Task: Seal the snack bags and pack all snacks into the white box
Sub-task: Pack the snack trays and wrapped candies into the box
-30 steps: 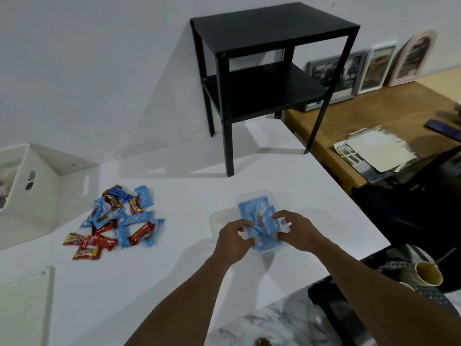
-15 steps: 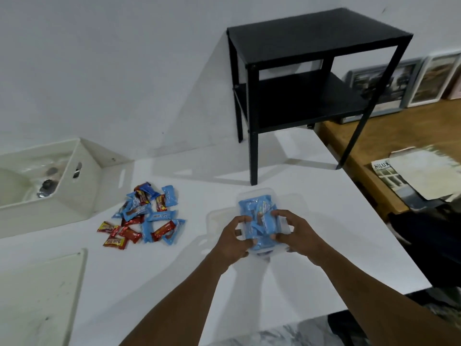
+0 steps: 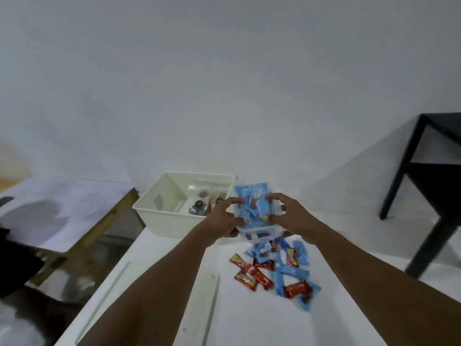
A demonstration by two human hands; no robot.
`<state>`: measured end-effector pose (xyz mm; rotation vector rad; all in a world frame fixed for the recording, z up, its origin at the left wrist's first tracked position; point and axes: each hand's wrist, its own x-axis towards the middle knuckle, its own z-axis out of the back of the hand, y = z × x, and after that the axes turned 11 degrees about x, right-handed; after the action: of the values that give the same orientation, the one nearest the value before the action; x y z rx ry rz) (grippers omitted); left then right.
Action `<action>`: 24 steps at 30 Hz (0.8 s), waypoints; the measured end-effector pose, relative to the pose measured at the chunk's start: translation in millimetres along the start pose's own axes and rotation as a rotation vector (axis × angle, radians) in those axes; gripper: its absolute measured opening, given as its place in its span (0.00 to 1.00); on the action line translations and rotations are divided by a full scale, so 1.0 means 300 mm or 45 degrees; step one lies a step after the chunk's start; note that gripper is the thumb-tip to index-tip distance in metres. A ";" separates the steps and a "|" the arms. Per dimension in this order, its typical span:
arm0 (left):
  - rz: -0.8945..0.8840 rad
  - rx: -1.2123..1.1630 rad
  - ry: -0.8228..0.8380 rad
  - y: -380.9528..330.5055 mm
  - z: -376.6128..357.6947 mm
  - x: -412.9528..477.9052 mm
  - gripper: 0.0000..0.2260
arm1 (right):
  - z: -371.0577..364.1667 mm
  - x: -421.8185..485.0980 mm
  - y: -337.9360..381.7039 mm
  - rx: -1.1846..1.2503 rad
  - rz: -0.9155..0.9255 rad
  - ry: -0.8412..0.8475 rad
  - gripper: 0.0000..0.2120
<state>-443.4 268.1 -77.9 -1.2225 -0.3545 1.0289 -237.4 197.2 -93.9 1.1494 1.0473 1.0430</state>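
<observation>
You hold the clear snack bag (image 3: 254,208) of blue packets in both hands, left hand (image 3: 222,219) and right hand (image 3: 290,216) gripping its sides, long axis upright. The white box (image 3: 159,216) sits just left, nearer your left hand; loose snacks (image 3: 277,268) lie below on the table

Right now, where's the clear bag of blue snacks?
In the head view, the clear bag of blue snacks is held up between the left hand and right hand, just right of the white box and above the loose snack pile.
</observation>
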 end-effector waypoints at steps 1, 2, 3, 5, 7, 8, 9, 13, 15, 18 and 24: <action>0.001 0.012 -0.032 0.017 0.111 0.017 0.21 | -0.091 0.072 0.029 -0.011 0.019 0.009 0.23; 0.005 0.020 -0.054 0.033 0.221 0.034 0.21 | -0.182 0.143 0.055 -0.019 0.025 0.014 0.23; 0.013 0.026 -0.068 0.052 0.329 0.056 0.22 | -0.270 0.214 0.078 -0.019 0.025 0.017 0.23; 0.026 0.057 -0.079 0.096 0.532 0.099 0.22 | -0.439 0.343 0.110 -0.001 0.012 0.027 0.22; 0.055 0.068 -0.089 0.142 0.709 0.146 0.22 | -0.593 0.461 0.132 0.010 0.012 0.039 0.23; 0.075 0.065 -0.094 0.167 0.786 0.177 0.21 | -0.662 0.517 0.135 0.016 0.010 0.035 0.24; 0.098 0.063 -0.094 0.192 0.852 0.208 0.21 | -0.724 0.566 0.136 0.021 0.009 0.025 0.24; 0.142 0.104 -0.087 0.307 1.038 0.373 0.21 | -0.901 0.755 0.099 0.022 -0.045 -0.033 0.23; 0.155 0.118 -0.081 0.365 1.094 0.446 0.21 | -0.962 0.845 0.060 0.017 -0.074 -0.064 0.22; 0.181 0.130 -0.084 0.451 1.161 0.556 0.22 | -1.033 0.977 -0.006 -0.005 -0.120 -0.092 0.25; 0.225 0.259 -0.041 0.571 1.230 0.762 0.23 | -1.134 1.165 -0.138 -0.024 -0.244 -0.124 0.24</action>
<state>-664.9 669.7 -164.5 -1.0684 -0.1631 1.2071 -499.3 596.3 -202.4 1.0521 1.0462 0.8366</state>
